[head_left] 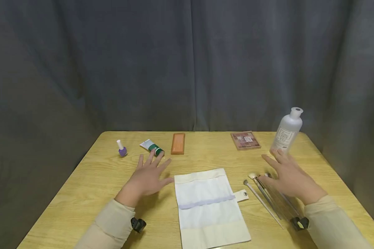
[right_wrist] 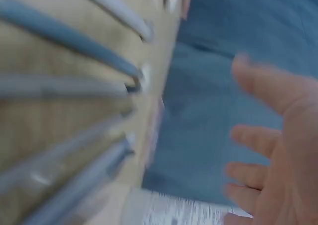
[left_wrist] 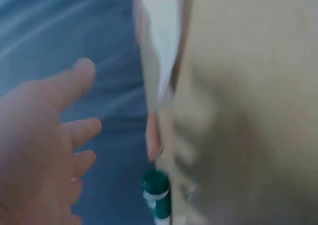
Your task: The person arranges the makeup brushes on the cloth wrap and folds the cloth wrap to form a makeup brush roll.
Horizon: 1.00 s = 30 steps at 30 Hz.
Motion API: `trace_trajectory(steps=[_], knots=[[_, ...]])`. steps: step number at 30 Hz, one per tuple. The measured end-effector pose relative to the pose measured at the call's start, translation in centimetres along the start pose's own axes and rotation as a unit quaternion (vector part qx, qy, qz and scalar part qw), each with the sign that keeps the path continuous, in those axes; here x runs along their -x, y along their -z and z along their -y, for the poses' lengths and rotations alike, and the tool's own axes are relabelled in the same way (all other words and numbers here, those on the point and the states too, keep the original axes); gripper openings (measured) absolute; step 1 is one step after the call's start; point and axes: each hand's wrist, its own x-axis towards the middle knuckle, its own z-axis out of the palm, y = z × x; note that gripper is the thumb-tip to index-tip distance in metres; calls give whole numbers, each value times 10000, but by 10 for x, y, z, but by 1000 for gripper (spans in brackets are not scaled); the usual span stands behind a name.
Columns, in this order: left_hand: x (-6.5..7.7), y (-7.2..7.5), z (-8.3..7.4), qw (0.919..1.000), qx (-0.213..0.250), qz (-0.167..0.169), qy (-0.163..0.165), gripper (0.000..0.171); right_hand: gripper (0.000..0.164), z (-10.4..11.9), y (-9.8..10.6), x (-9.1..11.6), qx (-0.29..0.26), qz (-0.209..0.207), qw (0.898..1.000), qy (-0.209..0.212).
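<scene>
Head view: a dark curtain [head_left: 143, 69] hangs past the left hand [head_left: 147, 180] and right hand [head_left: 288, 176], both with fingers spread. Under them is a yellow wood table [head_left: 68, 193]. Between them lies a white cloth pouch [head_left: 207, 214], one near corner cut off. Brushes [head_left: 263, 204] lie by the right hand, some partly hidden, blurry in the right wrist view.

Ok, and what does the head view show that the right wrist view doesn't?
Only the head view shows the purple nail polish, the green-and-white tube, the left grip and most of the cloth pouch.

Only the right wrist view shows the palm side of the right grip; the head view shows its back.

Both share that right grip, the brushes and the pale printed bottle, though the blurred wrist view catches just part of the bottle.
</scene>
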Motion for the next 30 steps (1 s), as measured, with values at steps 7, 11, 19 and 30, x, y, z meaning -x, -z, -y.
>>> trace_trajectory(steps=[7,11,19,30], knots=[[13,-15,-35,9943,150,-148,-1048,47,20,24,-19,-3,-297,362,9979,439],[20,-21,-52,9892,206,-13,-1454,42,19,30,-31,-4,-933,807,9924,-16],[38,-36,-57,9898,84,416,-1361,39,11,41,-41,-14,-1163,1207,9853,-342],[32,-33,-58,9886,125,368,-1452,22,10,47,-22,-26,-1488,1391,9758,-800]])
